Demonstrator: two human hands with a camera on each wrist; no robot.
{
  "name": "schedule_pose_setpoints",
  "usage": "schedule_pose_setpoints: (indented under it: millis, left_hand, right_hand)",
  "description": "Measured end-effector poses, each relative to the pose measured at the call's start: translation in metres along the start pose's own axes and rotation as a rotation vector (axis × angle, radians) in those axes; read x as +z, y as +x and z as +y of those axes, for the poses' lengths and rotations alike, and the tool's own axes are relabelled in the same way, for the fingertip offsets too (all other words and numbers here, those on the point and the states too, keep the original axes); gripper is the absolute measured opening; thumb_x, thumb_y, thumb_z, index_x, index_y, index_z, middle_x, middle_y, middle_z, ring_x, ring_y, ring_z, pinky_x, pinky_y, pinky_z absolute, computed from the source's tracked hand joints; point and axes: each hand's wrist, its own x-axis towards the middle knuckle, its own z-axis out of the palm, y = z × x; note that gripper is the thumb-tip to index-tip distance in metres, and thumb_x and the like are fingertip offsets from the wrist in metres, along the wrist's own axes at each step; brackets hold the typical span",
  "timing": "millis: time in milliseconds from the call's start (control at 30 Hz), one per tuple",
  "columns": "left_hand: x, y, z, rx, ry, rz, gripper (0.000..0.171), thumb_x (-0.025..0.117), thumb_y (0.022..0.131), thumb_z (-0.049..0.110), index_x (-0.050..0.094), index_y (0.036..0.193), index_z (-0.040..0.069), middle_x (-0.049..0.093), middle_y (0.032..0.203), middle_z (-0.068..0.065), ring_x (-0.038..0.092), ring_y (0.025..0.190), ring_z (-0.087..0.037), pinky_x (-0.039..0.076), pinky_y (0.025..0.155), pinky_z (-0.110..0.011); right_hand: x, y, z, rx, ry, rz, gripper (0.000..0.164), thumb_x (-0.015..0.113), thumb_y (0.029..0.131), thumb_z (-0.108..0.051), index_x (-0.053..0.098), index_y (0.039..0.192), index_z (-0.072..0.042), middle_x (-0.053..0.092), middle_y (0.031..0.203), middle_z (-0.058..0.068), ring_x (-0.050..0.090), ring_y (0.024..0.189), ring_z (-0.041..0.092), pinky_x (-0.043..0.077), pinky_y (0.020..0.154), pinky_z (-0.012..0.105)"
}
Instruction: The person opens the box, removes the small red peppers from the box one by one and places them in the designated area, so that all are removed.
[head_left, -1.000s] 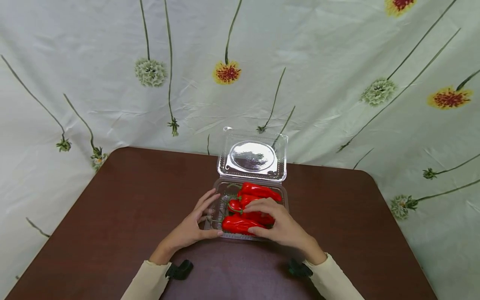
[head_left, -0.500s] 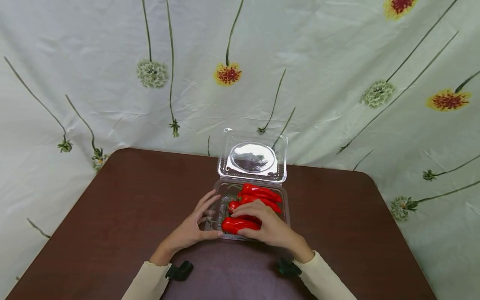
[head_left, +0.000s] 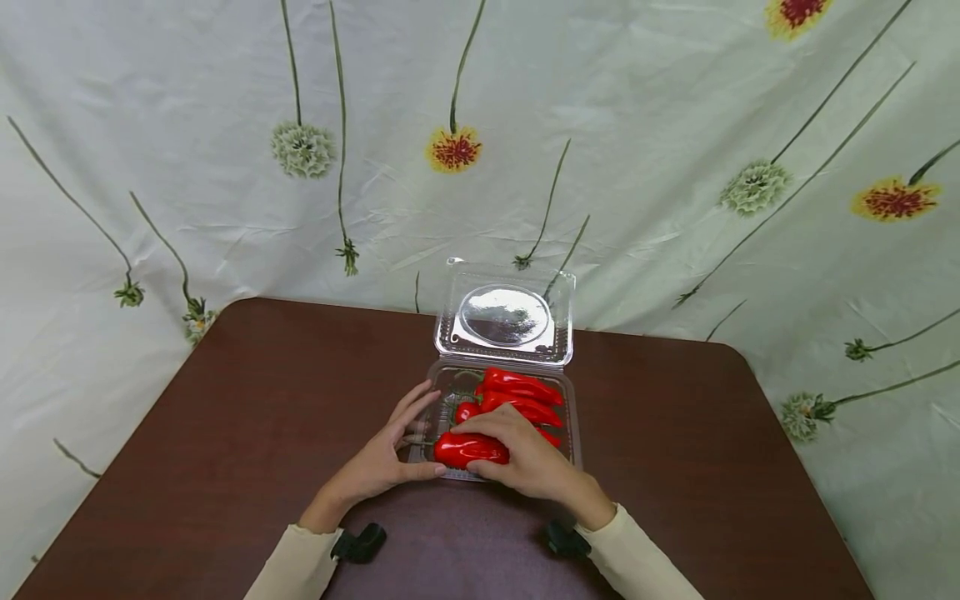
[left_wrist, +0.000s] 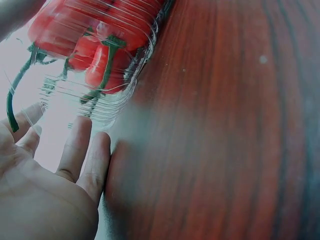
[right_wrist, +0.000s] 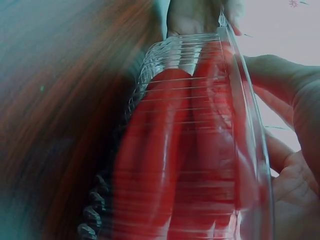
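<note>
Far left: white cloth (head_left: 637,167), printed with flowers on long stems, lightly creased, behind the table; it runs out of frame. Dark red-brown wood-grain tabletop (head_left: 225,433), rounded far corners, near edge cut off. A broad stretch of it lies left of the container.

Left hand (head_left: 378,454) at the container's left side, fingers straight and spread apart, thumb apart from them by the near corner. Cream left sleeve (head_left: 296,562), cut off below; black wrist mount (head_left: 358,543) beside the cuff.

Centre: clear plastic hinged container (head_left: 574,408), ribbed walls, thin rim. Its lid (head_left: 504,313), glossy with an oval panel, leans back open, top rising past the table's far edge. Inside, glossy red peppers: far pepper (head_left: 519,383) and next pepper (head_left: 528,408) side by side, tapering right; small round-ended pepper (head_left: 467,412) to the left, partly covered by fingers. More red beyond the knuckles, too hidden to count.

Near pepper (head_left: 468,450) at the front of the container, blunt end left, the other end hidden by the palm. Right hand (head_left: 525,458) pinches it, thumb nearside, fingers over the far side. Whether it touches the base: cannot tell.

Right: more tabletop, open to the slanting right edge.
</note>
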Motion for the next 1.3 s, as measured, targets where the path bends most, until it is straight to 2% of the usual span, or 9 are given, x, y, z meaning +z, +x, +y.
schedule_pose_setpoints:
  millis: [200, 467, 767, 833, 933, 1033, 1100, 1167, 1300]
  left_hand:
    - [0.0, 0.0, -0.001, -0.004, 0.002, 0.001, 0.093, 0.081, 0.083, 0.023, 0.027, 0.159, 0.015, 0.006, 0.168, -0.003, 0.046, 0.123, -0.034, 0.043, 0.098, -0.052]
    - [0.0, 0.0, 0.001, -0.007, 0.011, 0.003, 0.093, 0.082, 0.083, 0.022, 0.027, 0.159, 0.016, 0.007, 0.168, -0.001, 0.047, 0.122, -0.033, 0.046, 0.098, -0.04]
    - [0.0, -0.001, 0.001, -0.019, -0.017, -0.001, 0.095, 0.082, 0.083, 0.022, 0.026, 0.159, 0.015, 0.006, 0.168, -0.001, 0.045, 0.123, -0.034, 0.04, 0.102, -0.057]
    - [-0.001, -0.001, 0.001, -0.017, -0.024, -0.001, 0.096, 0.082, 0.083, 0.021, 0.025, 0.159, 0.014, 0.005, 0.168, -0.001, 0.045, 0.124, -0.034, 0.039, 0.103, -0.058]
    - [0.0, 0.0, 0.002, -0.022, -0.029, -0.002, 0.096, 0.082, 0.083, 0.02, 0.024, 0.16, 0.014, 0.005, 0.168, 0.0, 0.044, 0.125, -0.034, 0.04, 0.105, -0.05]
    - [0.001, 0.0, 0.002, -0.026, -0.04, -0.001, 0.097, 0.083, 0.083, 0.019, 0.023, 0.16, 0.015, 0.004, 0.168, 0.0, 0.042, 0.126, -0.034, 0.039, 0.106, -0.05]
    - [0.001, -0.001, 0.002, -0.03, -0.047, -0.001, 0.098, 0.083, 0.083, 0.019, 0.023, 0.161, 0.015, 0.003, 0.168, 0.001, 0.04, 0.128, -0.036, 0.038, 0.106, -0.053]
    - [0.001, -0.001, 0.002, -0.029, -0.048, 0.002, 0.098, 0.083, 0.083, 0.019, 0.023, 0.161, 0.015, 0.003, 0.168, 0.0, 0.034, 0.134, -0.038, 0.035, 0.106, -0.062]
    - [0.001, -0.001, 0.002, -0.034, -0.051, 0.001, 0.098, 0.083, 0.083, 0.019, 0.022, 0.161, 0.015, 0.003, 0.168, 0.001, 0.034, 0.134, -0.039, 0.033, 0.107, -0.064]
  right_hand:
    - [0.002, 0.001, -0.002, 0.021, -0.014, 0.001, 0.048, 0.079, 0.087, -0.022, 0.064, 0.133, -0.023, 0.065, 0.125, -0.007, 0.049, 0.107, 0.01, 0.048, 0.086, 0.028]
    - [0.002, 0.002, -0.002, 0.001, -0.051, 0.0, 0.044, 0.078, 0.089, -0.022, 0.066, 0.131, -0.023, 0.067, 0.125, -0.008, 0.049, 0.103, 0.01, 0.046, 0.085, 0.027]
    - [0.0, 0.002, 0.0, -0.022, -0.037, -0.005, 0.043, 0.077, 0.089, -0.022, 0.066, 0.13, -0.023, 0.066, 0.128, -0.008, 0.049, 0.104, 0.009, 0.046, 0.088, 0.027]
    - [-0.002, 0.002, 0.0, -0.02, -0.031, 0.0, 0.042, 0.077, 0.089, -0.023, 0.066, 0.13, -0.023, 0.067, 0.127, -0.008, 0.049, 0.103, 0.009, 0.047, 0.087, 0.026]
    - [-0.005, 0.001, 0.0, -0.016, -0.027, 0.015, 0.041, 0.077, 0.089, -0.023, 0.067, 0.129, -0.022, 0.067, 0.124, -0.008, 0.05, 0.102, 0.009, 0.047, 0.086, 0.025]
    - [-0.008, 0.0, -0.001, -0.015, -0.014, 0.026, 0.04, 0.077, 0.089, -0.022, 0.067, 0.128, -0.022, 0.067, 0.123, -0.008, 0.051, 0.103, 0.009, 0.048, 0.088, 0.027]
    - [-0.009, -0.001, -0.002, -0.017, -0.007, 0.033, 0.041, 0.077, 0.089, -0.022, 0.067, 0.128, -0.023, 0.066, 0.124, -0.009, 0.052, 0.105, 0.009, 0.048, 0.089, 0.028]
    - [-0.011, -0.002, -0.003, -0.022, -0.004, 0.043, 0.041, 0.077, 0.089, -0.023, 0.067, 0.129, -0.024, 0.066, 0.125, -0.009, 0.053, 0.108, 0.011, 0.048, 0.091, 0.031]
    - [-0.014, -0.001, -0.003, -0.049, -0.017, 0.071, 0.041, 0.077, 0.09, -0.023, 0.066, 0.129, -0.023, 0.067, 0.126, -0.008, 0.057, 0.114, 0.013, 0.049, 0.098, 0.037]
